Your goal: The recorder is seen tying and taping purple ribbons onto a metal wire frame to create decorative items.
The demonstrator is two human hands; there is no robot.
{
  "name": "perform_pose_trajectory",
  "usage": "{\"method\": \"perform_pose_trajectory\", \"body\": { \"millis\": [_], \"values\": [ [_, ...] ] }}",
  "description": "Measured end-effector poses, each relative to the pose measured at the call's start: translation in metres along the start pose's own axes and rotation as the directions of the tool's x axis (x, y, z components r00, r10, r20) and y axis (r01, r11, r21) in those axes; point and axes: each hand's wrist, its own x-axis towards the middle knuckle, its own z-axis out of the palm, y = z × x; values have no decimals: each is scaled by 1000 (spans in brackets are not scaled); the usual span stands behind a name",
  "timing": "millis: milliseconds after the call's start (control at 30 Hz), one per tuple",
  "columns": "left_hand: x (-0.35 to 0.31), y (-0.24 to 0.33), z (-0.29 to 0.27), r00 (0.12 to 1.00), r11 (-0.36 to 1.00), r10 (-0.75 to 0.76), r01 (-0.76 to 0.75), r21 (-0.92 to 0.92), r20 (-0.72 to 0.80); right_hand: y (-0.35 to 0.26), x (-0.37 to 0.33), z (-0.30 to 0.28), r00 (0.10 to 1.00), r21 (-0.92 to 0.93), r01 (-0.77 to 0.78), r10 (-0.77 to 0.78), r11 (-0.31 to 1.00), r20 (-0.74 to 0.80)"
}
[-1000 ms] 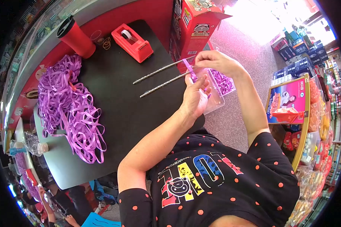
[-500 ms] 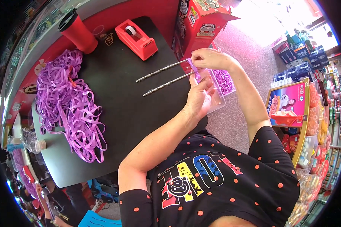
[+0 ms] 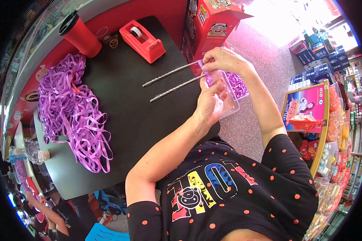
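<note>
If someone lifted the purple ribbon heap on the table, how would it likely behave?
The purple ribbon heap would probably flop, since its thin strands lie in loose loops. It may snag on itself, as the loops cross one another. It seems light for its bulk, given the gaps.

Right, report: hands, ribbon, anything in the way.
Right hand pinching ribbon; left hand at it, grip unclear. Ribbon across two rods. Dispenser apart from rods.
</note>
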Motion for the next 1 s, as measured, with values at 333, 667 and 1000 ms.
{"method": "perform_pose_trajectory", "body": {
  "millis": [333, 667, 1000],
  "values": [
    [-1, -1, -3, 1000, 997, -4, 6, -78, 29, 69, -6, 64, 991, 841, -11, 119, 541, -64],
    [-5, 3, -2, 999, 991, -40, 39, -130, -2, 70, 42, 113, 888, 960, -159, -458, -229, 38],
    [-4, 0, -2, 999, 997, -19, 15, -80, -44, 100, 39, 100, 932, 993, -118, -342, 25, 120]
  ]
}}
